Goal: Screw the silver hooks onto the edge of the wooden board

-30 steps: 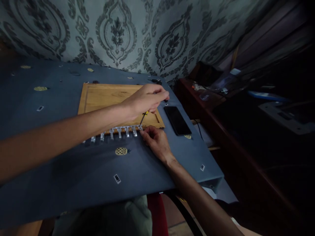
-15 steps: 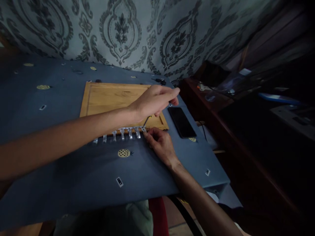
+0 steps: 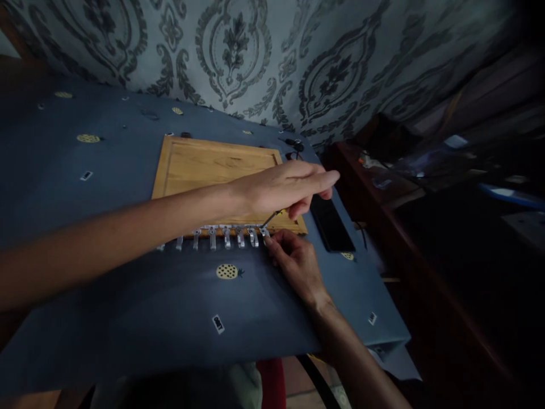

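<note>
A wooden board with a raised frame lies flat on the table. Along its near edge runs a row of several silver metal hooks, the leftmost ones partly hidden under my left forearm. My left hand is above the board's right part, its fingers closed around a small screwdriver. The screwdriver's tip meets the rightmost hook; most of its handle is hidden in the hand, with a bit of yellow showing. My right hand rests at the board's near right corner, thumb and finger pinching that same hook.
A black phone lies right of the board. Behind it are some keys. A blue patterned cloth covers the table. Dark reddish furniture with clutter stands to the right, and a patterned curtain hangs behind.
The whole scene has shifted slightly to the right in view as the camera moved. My left hand has turned a little around the screwdriver. My right hand keeps its pinch on the hook.
</note>
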The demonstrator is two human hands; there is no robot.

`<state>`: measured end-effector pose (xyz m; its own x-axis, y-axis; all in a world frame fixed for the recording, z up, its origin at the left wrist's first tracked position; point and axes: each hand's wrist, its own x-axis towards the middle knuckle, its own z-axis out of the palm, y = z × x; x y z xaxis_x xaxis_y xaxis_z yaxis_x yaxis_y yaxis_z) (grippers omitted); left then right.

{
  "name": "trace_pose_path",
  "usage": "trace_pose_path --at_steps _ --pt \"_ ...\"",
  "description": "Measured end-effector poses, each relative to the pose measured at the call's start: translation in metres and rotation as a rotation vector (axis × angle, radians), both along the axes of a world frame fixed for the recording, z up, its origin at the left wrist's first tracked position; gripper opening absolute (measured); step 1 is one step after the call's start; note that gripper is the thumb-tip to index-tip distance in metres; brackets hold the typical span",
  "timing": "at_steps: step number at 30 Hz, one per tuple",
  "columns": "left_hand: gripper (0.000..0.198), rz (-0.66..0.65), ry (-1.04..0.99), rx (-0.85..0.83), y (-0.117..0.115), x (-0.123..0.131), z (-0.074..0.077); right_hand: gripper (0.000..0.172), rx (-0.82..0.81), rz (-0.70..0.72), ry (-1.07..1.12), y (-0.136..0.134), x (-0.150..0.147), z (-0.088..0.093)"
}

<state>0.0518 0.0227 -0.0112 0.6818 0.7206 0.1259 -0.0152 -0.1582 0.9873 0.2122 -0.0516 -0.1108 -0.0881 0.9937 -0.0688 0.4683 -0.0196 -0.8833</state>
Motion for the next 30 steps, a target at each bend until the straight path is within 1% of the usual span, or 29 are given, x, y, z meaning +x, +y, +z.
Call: trace_pose_path --at_steps 3,5,10,13,17,19,21,24,30 --pt "0.032 -0.019 -0.013 0.012 0.001 -0.003 -0.004 0.044 -0.014 -0.009 0.0 0.0 -0.001 0.001" --pt "0.031 -0.015 -0.006 0.035 0.0 -0.004 -0.004 0.045 -0.013 -0.018 0.003 -0.001 -0.001 0.002" --pt "0.031 0.101 0.042 0.094 -0.008 0.0 0.002 0.045 -0.003 -0.009 0.0 -0.001 0.0 0.002" --pt "0.033 0.165 0.042 0.132 -0.012 0.002 0.002 0.045 0.007 -0.008 0.001 -0.001 0.0 0.001" --pt "0.034 0.197 0.04 0.184 -0.014 -0.002 0.0 0.043 0.028 0.0 -0.01 -0.001 0.001 0.0" --pt "0.029 0.178 0.076 0.221 -0.016 -0.008 0.003 0.042 0.026 0.009 -0.006 -0.001 0.001 0.0" --pt "0.018 0.159 0.139 0.275 -0.017 -0.014 0.007 0.04 0.029 0.011 0.002 -0.001 0.001 -0.001" --pt "0.005 0.178 0.233 0.371 -0.02 -0.021 0.013 0.037 0.032 0.009 0.003 -0.001 0.001 -0.001" --pt "0.011 0.188 0.408 0.472 -0.024 -0.024 0.019 0.038 0.03 0.019 -0.012 0.0 0.001 -0.001"
